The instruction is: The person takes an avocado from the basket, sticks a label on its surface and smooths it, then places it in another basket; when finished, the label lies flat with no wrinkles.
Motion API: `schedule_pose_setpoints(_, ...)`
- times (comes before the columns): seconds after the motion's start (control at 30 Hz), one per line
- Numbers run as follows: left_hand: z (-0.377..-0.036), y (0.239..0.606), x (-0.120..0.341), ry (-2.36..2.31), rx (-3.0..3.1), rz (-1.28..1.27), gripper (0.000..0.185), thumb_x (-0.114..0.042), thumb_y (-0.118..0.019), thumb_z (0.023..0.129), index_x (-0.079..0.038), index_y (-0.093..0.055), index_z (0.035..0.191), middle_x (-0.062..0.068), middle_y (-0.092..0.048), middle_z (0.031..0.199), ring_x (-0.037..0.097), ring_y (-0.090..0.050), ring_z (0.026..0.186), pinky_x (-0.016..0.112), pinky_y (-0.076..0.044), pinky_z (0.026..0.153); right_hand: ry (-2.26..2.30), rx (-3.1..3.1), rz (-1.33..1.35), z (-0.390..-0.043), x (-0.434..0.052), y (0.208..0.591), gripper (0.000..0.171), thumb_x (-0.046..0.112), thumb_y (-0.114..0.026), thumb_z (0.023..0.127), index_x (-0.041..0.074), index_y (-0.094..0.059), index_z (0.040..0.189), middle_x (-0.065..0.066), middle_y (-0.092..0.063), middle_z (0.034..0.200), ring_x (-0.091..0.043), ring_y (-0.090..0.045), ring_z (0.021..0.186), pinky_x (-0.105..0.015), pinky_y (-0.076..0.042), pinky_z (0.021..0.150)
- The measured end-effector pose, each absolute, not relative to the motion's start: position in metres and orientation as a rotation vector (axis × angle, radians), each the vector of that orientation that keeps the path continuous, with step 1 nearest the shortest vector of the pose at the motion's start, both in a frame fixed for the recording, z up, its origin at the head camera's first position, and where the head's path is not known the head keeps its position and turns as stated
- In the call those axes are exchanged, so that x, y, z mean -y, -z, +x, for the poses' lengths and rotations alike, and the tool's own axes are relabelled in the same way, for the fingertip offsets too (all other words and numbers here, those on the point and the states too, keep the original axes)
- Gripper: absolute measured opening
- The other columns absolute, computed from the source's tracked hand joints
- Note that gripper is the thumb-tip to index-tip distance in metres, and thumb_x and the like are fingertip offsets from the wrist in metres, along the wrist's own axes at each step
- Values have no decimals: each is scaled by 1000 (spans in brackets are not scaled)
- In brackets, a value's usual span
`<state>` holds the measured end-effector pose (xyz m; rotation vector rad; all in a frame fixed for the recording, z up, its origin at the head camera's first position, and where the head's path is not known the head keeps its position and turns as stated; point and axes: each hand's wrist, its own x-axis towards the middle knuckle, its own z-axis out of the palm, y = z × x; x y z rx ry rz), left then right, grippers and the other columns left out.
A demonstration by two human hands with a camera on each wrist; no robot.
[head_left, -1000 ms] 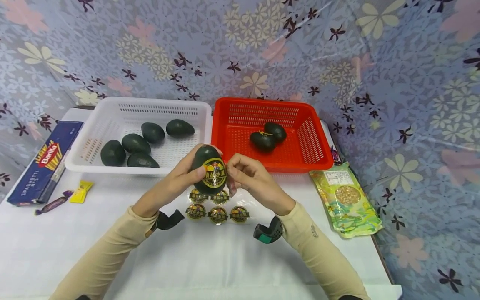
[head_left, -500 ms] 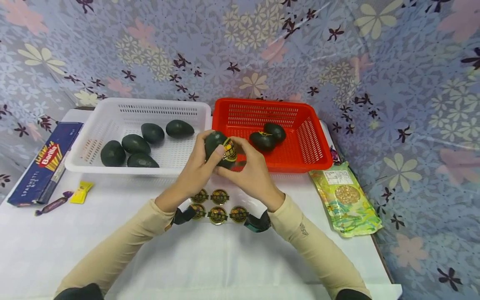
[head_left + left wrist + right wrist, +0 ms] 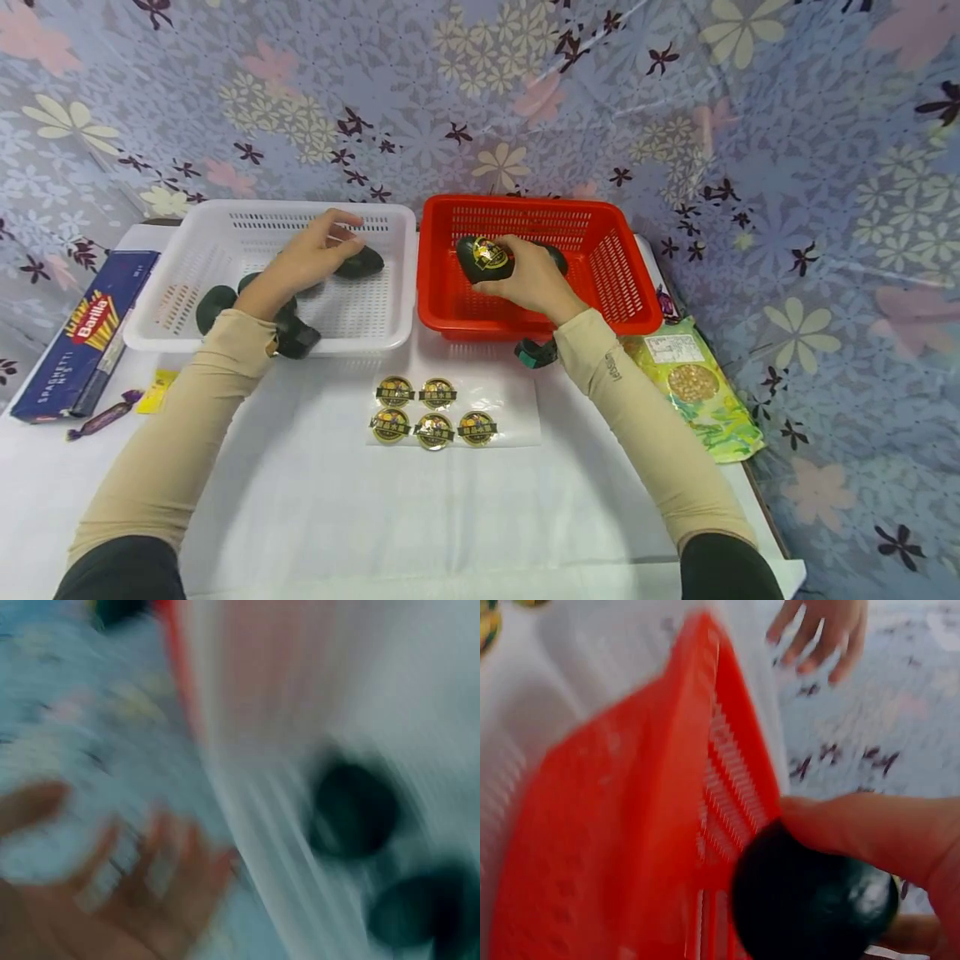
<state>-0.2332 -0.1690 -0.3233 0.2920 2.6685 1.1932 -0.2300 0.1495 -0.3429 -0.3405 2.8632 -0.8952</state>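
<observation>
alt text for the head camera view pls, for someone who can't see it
Over a white table, the right hand holds a stickered dark avocado inside a red basket, while the left hand reaches over dark avocados in a white basket. A sheet of five round stickers lies in front of the baskets.

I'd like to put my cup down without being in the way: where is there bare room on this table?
The white tablecloth is bare in front of the sticker sheet, between the two sleeves. It is crowded at the back: white basket, red basket, the spaghetti box on the left and snack pouch on the right.
</observation>
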Motion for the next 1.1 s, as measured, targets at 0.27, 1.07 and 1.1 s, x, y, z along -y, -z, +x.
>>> schedule_pose_setpoints(0.27, -259, 319, 205, -754, -2685, 355, 53, -33, -44, 106, 0, -37, 146, 35, -47, 140, 51, -47, 128, 64, -40, 104, 668, -2743, -340, -269, -155, 346, 83, 36, -85, 77, 5, -48, 145, -15, -62, 134, -32, -57, 118, -47, -49, 103)
schedule_pose_setpoints(1.07, -256, 348, 225, -74, -2295, 305, 75, -20, -83, 75, 1, -51, 139, 32, -48, 142, 51, -52, 127, 58, -44, 107, 506, -2529, -350, -288, -139, 376, 81, 31, -83, 80, 4, -44, 146, -15, -53, 142, -29, -53, 126, -42, -44, 111)
schedule_pose_setpoints(1.1, -256, 348, 226, -71, -2278, 307, 77, -19, -82, 76, 2, -48, 141, 33, -46, 143, 52, -53, 126, 58, -45, 107, 506, -2523, -347, -288, -139, 376, 81, 31, -83, 80, 4, -44, 146, -15, -54, 141, -29, -53, 125, -42, -44, 111)
